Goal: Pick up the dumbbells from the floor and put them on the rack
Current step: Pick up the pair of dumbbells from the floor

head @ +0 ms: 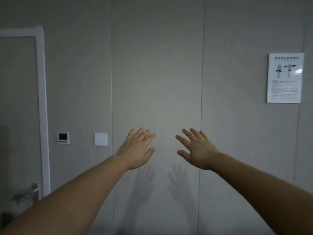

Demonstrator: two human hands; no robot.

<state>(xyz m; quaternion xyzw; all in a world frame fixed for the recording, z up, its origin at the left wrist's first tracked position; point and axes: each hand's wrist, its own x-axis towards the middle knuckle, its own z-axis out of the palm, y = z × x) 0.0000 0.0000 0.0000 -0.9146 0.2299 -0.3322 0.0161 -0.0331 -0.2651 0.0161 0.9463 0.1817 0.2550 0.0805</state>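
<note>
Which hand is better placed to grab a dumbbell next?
Neither. The left hand and right hand are both open, empty and level before the wall; no dumbbell or rack shows.

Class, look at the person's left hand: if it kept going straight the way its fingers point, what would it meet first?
Probably the bare grey wall panel. The left hand is open, fingers pointing forward and up, and nothing shows between them and the wall. How far off the wall is cannot be told.

surface: grey panelled wall (157, 73) | mounted on it: white switch plate (100, 139); small screen panel (63, 137); printed poster (284, 78)
</note>
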